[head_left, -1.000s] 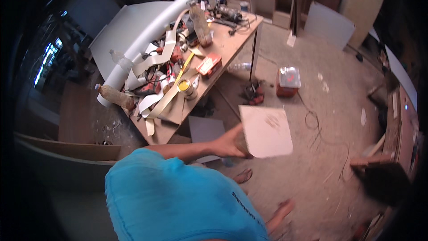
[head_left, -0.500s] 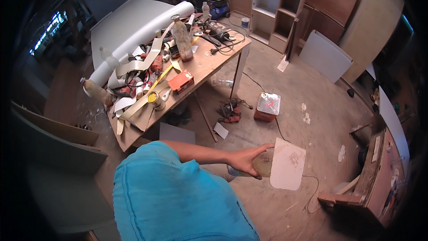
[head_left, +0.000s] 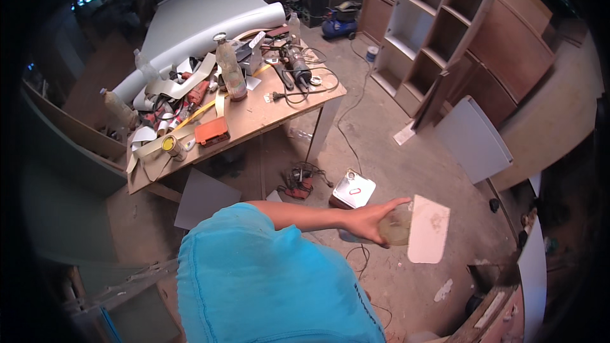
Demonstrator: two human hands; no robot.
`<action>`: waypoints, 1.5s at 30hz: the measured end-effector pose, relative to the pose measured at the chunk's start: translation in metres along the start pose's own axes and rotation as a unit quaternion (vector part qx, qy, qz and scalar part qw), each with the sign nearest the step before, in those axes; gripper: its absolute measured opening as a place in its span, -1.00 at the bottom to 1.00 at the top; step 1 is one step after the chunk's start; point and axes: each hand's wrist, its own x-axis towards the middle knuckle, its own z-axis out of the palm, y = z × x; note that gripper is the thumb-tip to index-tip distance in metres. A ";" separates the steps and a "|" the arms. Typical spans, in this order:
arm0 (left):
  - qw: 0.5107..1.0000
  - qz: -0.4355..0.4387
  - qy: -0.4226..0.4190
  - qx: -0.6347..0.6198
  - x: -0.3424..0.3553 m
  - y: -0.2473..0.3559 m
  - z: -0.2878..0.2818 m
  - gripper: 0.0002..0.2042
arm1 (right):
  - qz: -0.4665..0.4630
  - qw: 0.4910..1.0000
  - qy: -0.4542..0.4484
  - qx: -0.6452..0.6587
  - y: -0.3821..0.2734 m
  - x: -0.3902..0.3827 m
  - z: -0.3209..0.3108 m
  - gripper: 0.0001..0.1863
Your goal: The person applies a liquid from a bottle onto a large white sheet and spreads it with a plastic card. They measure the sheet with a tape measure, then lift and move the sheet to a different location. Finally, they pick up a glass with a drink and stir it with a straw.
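Observation:
My left hand [head_left: 367, 221] reaches toward the right from a blue sleeve [head_left: 254, 267]. Its fingers and thumb curve around a cloudy, greenish, round container [head_left: 396, 226] whose far end I cannot make out. Against the container's right side stands a pale, flat plate [head_left: 429, 228] with rounded lower corners and smears on its face. Whether the fingers touch the plate is unclear. Just beyond the hand, a square tin [head_left: 353, 189] with a smudged white top rests on the floor. My right hand does not appear.
A wooden workbench [head_left: 279, 111] at upper left carries bottles, cables, tools and an orange box [head_left: 212, 131]. Open shelving [head_left: 438, 32] and leaning panels stand at right. A red power tool [head_left: 298, 184] and cords lie on the floor. A wooden stand fills the lower right.
The view has swung, so the bench sits further left and the shelving looms larger. My left hand, still holding the container, now appears closer to the tin.

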 end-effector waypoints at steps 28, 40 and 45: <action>0.350 -0.094 0.911 0.198 0.231 -0.142 -0.321 -0.24 | -0.144 0.943 -0.176 -0.243 -0.748 0.641 0.096 -0.78; -0.032 -0.185 0.927 0.326 0.029 -0.185 -0.558 0.02 | -0.102 0.797 -0.399 -0.442 -0.892 0.676 0.451 -0.74; -0.087 -0.199 0.910 0.354 -0.001 -0.231 -0.592 -0.01 | -0.104 0.753 -0.424 -0.493 -0.954 0.683 0.580 -0.74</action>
